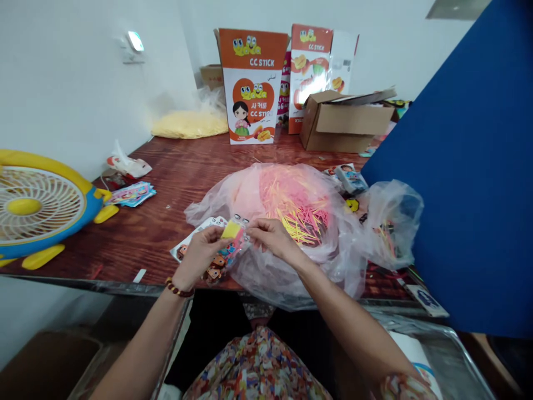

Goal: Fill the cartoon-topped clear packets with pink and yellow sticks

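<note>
My left hand (202, 248) is closed on a small clear packet (231, 229) with a yellow and pink filling, thumb lying over it. At the packet's right edge my right hand (271, 235) is closed in a pinch; whether it grips the packet or something small is hard to make out. Beneath the left hand lie printed cartoon cards (214, 270), partly covered. Just beyond the right hand, a large open plastic bag (245, 186) spreads over the table, with thin pink and yellow sticks (297, 222) heaped in it.
A yellow and blue fan (41, 208) stands at left, near tissues (129, 165) and a stack of cards (131, 193). Printed boxes (252, 86) and an open carton (347, 125) line the back. On the right are a smaller plastic bag (395, 222) and a blue panel (466, 183).
</note>
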`<act>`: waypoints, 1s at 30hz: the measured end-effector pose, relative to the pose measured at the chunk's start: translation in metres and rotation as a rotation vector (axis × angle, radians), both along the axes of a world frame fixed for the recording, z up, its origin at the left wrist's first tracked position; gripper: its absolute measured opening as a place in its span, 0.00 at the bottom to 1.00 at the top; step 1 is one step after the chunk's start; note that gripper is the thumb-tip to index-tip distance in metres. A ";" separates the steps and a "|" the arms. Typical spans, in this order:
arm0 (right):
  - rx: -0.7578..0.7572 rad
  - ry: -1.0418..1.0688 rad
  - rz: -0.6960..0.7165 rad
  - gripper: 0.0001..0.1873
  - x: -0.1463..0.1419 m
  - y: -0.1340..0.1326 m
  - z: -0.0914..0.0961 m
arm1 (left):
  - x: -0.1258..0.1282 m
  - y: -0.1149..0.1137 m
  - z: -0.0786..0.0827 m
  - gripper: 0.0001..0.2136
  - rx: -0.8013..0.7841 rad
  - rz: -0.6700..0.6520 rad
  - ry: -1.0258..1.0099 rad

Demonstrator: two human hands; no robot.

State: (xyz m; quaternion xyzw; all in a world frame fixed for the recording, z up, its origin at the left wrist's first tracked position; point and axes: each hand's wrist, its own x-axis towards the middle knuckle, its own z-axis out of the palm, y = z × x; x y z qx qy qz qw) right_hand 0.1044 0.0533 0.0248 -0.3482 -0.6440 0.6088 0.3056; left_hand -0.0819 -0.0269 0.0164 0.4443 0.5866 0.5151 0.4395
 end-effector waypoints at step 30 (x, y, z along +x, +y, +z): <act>0.686 -1.208 0.055 0.21 0.115 0.065 -0.040 | -0.079 0.027 -0.040 0.30 -0.455 0.048 1.270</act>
